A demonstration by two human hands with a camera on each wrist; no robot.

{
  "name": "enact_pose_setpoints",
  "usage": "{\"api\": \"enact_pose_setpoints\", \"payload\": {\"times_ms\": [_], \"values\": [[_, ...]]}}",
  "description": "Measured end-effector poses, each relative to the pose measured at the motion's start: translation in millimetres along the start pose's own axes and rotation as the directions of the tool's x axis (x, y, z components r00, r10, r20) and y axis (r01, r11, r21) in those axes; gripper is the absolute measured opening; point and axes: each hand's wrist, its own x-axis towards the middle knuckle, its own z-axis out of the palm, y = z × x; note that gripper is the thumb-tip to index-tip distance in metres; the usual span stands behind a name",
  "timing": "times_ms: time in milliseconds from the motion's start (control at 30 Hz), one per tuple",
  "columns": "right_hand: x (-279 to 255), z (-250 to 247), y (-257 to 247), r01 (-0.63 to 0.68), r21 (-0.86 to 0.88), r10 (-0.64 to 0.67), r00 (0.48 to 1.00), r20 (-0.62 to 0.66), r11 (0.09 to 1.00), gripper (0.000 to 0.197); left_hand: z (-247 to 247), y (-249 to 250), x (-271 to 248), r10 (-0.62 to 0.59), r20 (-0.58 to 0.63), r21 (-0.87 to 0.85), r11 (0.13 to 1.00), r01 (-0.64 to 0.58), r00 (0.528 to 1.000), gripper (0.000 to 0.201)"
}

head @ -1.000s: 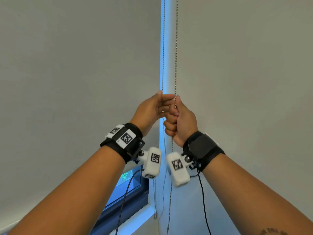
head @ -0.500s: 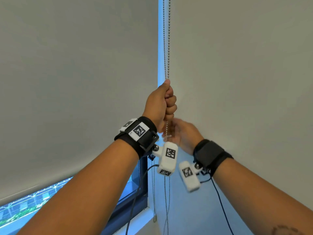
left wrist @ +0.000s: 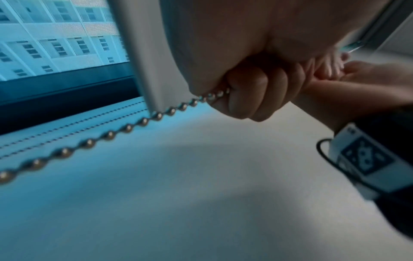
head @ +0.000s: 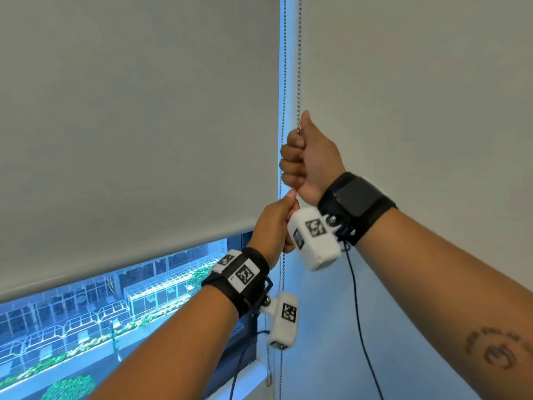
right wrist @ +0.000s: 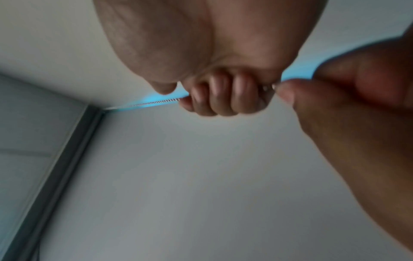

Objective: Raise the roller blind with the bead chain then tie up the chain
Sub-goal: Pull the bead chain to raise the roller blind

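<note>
A grey roller blind [head: 129, 125] covers most of the window, its bottom edge partway up. The metal bead chain [head: 299, 67] hangs in two strands along the blind's right side. My right hand [head: 305, 160] is the higher one, a fist gripping the right strand. Just below it my left hand [head: 274, 223] holds the chain, partly hidden behind the right wrist camera. In the left wrist view the left hand's fingers [left wrist: 250, 95] curl round the chain [left wrist: 127, 128]. The right wrist view shows my right hand [right wrist: 219, 100] fisted on the chain [right wrist: 156, 102], with my left hand [right wrist: 335, 109] close behind.
Below the blind the window [head: 86, 327] shows buildings and greenery outside. A pale surface [head: 418, 82], wall or second blind, fills the right side. The white sill [head: 259, 370] lies below the hands. Black camera cables [head: 357, 313] dangle from both wrists.
The hands swapped places on the chain: the left was on top half a second ago, now the right is on top. The blind's bottom edge has risen and more window shows.
</note>
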Motion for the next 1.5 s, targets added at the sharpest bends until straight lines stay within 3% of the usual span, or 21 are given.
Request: {"api": "enact_pose_setpoints", "payload": {"times_ms": [100,167,233,333,467,733,900,1000,1067,1133,1300,1500], "values": [[-21.4,-1.6,30.7,0.003,-0.029,-0.006,0.994,-0.113,1.000,0.056,-13.6,-21.8,-12.5,-0.018,0.038,0.139,0.990,0.013,0.999,0.049],[-32.0,-9.2,46.2,-0.008,0.013,0.009,0.991,-0.133,1.000,0.054,-23.9,-22.7,-16.1,-0.031,0.087,0.121,0.992,0.021,0.996,0.050],[-37.1,-14.5,53.3,-0.005,0.047,0.011,0.992,-0.125,0.999,0.053,-34.4,-15.8,-7.3,-0.016,0.095,0.107,0.994,0.006,0.995,0.043],[-39.0,-13.7,55.8,0.016,0.058,-0.011,0.996,-0.092,0.998,0.054,-42.1,7.9,12.2,0.018,0.091,0.111,0.993,-0.028,0.996,0.049],[-44.2,-14.2,59.2,0.032,0.035,-0.030,0.997,-0.078,0.999,0.053,-34.3,43.6,23.2,0.061,0.172,0.120,0.989,-0.082,0.983,0.047],[-59.1,-17.4,72.3,-0.081,0.035,0.084,0.993,-0.089,0.996,0.053,-8.5,79.9,30.4,0.104,0.274,0.049,0.991,-0.122,0.956,0.054],[-66.4,-25.7,84.8,-0.129,-0.009,0.127,0.987,-0.099,0.992,0.054,11.9,86.0,27.7,0.112,0.187,-0.047,0.993,-0.105,0.976,0.039],[-67.5,-38.0,97.6,-0.158,-0.048,0.157,0.987,-0.025,0.986,0.051,18.3,78.3,22.9,0.062,0.147,-0.081,0.995,-0.051,0.987,0.043],[-68.6,-52.3,101.8,-0.192,-0.170,0.199,0.980,0.022,0.966,0.041,15.7,70.8,22.0,0.069,0.099,-0.037,0.997,-0.066,0.993,0.046],[-67.4,-64.7,98.0,-0.174,-0.176,0.186,0.981,0.053,0.969,0.031,11.3,61.5,20.8,0.073,0.058,0.016,0.997,-0.074,0.996,0.047],[-36.2,-66.7,44.3,0.001,-0.024,-0.001,1.000,0.009,1.000,0.040,12.4,20.6,2.0,0.013,0.028,0.050,0.999,-0.014,1.000,0.051],[-2.9,-31.7,-9.1,0.048,0.003,-0.049,0.998,0.044,0.999,0.050,16.0,3.1,-10.8,-0.041,0.037,0.008,0.999,0.041,0.998,0.047]]}}
